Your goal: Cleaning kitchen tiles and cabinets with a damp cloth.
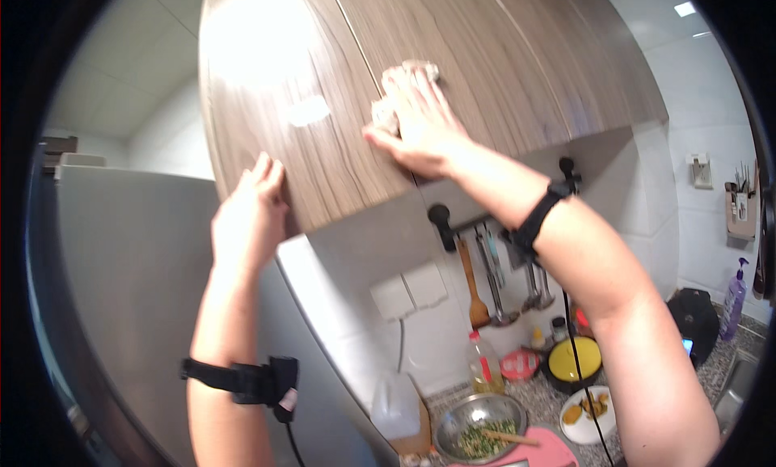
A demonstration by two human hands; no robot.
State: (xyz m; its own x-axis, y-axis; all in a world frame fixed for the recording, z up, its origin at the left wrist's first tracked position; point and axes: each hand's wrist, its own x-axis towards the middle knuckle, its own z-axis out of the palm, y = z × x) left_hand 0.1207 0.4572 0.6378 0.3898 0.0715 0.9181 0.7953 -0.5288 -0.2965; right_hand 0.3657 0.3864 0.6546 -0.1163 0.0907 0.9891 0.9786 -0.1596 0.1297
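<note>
Above me hangs a wall cabinet with wood-grain doors point(515, 60). With fingers spread, my right hand point(421, 124) presses a crumpled pale cloth point(385, 114) flat against the doors, across the seam between two of them. Bits of the cloth stick out past the fingertips and beside the thumb; the palm hides the rest. My left hand point(251, 212) touches the lower left part of the leftmost door point(339, 182), its fingers bent. Whether it grips the door's edge cannot be made out. Both forearms wear black straps, the left one point(242, 382) carrying a small device with a cable.
A grey refrigerator point(139, 273) stands at left. Utensils, including a wooden spatula point(473, 285), hang under the cabinet. On the granite counter below are a steel bowl point(448, 421) of chopped greens, a plastic jug point(397, 406), an oil bottle point(483, 367) and a white plate point(576, 430) with food.
</note>
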